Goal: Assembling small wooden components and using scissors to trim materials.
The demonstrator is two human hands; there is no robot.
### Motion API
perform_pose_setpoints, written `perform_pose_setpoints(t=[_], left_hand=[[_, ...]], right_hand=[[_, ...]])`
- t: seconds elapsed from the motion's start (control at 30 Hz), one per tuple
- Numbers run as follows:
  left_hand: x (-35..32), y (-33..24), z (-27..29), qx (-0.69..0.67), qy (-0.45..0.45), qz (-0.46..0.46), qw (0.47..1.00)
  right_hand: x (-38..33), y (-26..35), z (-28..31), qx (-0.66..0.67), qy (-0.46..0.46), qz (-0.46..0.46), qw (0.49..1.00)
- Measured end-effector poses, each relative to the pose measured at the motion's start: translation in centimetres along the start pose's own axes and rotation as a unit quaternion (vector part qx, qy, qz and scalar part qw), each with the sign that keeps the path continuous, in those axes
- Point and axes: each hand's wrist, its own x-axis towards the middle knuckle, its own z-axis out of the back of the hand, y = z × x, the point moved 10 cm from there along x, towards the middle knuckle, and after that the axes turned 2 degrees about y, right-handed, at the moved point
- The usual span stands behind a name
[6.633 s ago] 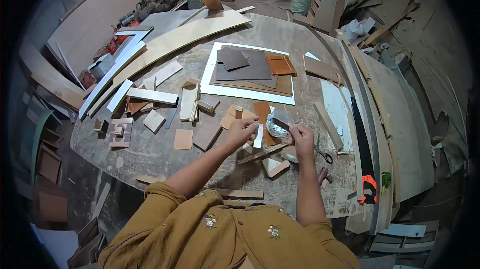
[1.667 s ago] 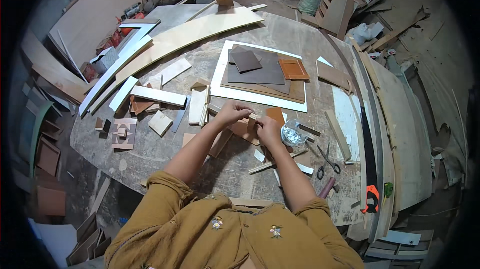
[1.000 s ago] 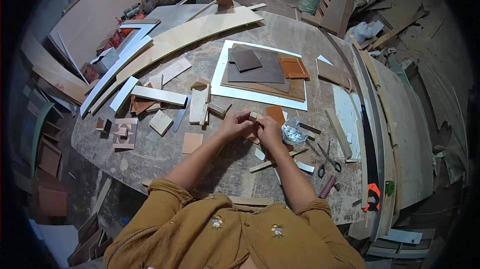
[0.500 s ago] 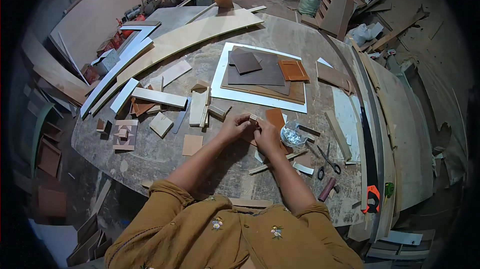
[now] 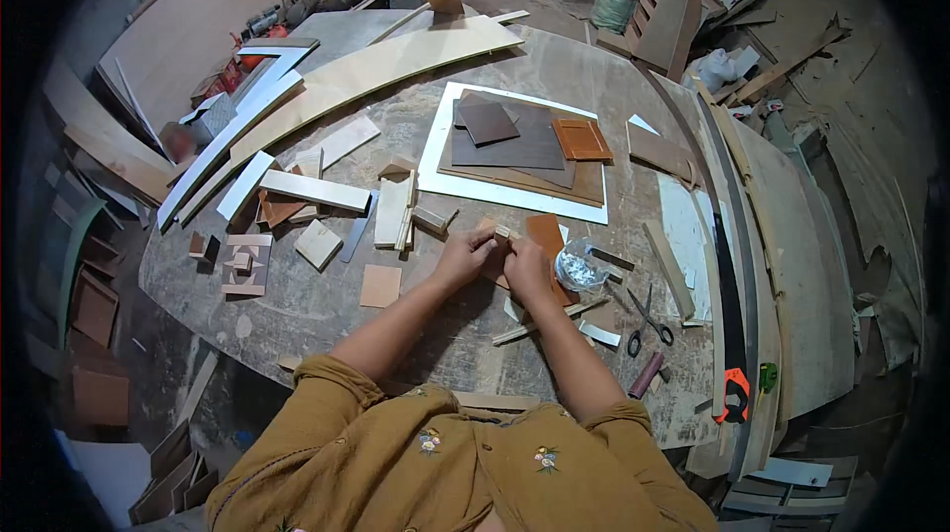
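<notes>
My left hand and my right hand meet above the middle of the worktable. Between their closed fingertips sits a small wooden block, mostly covered by the fingers. Under the hands lies a brown board, partly hidden. A clear bag of small pale pieces rests close to my right hand, with an orange-brown panel beyond that hand. Left of my left forearm is a square tan tile. A small open wooden box piece lies just past my left hand.
Black scissors and a dark red cylinder lie to the right. An orange-handled handsaw runs along the right edge. Stacked panels on a white board occupy the far middle. A patterned wooden piece sits at left, near long planks.
My fingers have shifted slightly around the small block, and a little more of the board beneath shows beside my left hand. The table's contents stay in place.
</notes>
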Motion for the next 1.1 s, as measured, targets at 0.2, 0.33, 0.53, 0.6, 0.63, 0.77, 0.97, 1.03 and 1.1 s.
perform_pose_setpoints(t=[0.2, 0.33, 0.53, 0.6, 0.63, 0.77, 0.97, 1.03, 1.1], left_hand=[[0.2, -1.7, -0.4, -0.015, 0.061, 0.025, 0.998], [0.7, -0.4, -0.2, -0.022, 0.039, -0.024, 0.999], [0.6, -1.4, -0.4, 0.023, 0.056, 0.013, 0.998], [0.6, -2.4, -0.4, 0.030, 0.044, 0.001, 0.999], [0.4, -2.4, -0.1, 0.027, 0.037, -0.011, 0.999], [0.2, -2.1, 0.3, 0.037, 0.028, -0.023, 0.999], [0.3, -1.4, 0.0, 0.015, 0.037, 0.004, 0.999], [0.4, -1.7, 0.0, 0.011, 0.047, -0.011, 0.999], [0.5, -1.7, -0.1, 0.039, 0.058, 0.006, 0.998]], right_hand=[[-0.1, -1.2, 0.0, 0.004, 0.018, -0.040, 0.999], [-0.1, -1.0, 0.4, 0.050, -0.024, 0.008, 0.998], [-0.8, -1.1, 0.2, 0.030, -0.032, 0.004, 0.999], [-1.0, -1.0, 0.5, 0.011, -0.071, 0.043, 0.996], [-0.9, -0.5, 0.5, 0.013, -0.069, 0.045, 0.997], [-0.8, 0.2, 0.0, -0.027, -0.009, 0.014, 0.999], [-0.6, 0.3, 0.2, 0.006, 0.018, 0.014, 1.000], [-0.6, 0.4, 0.3, 0.005, 0.018, 0.016, 1.000], [-0.6, -0.1, 0.2, 0.012, 0.023, -0.004, 1.000]])
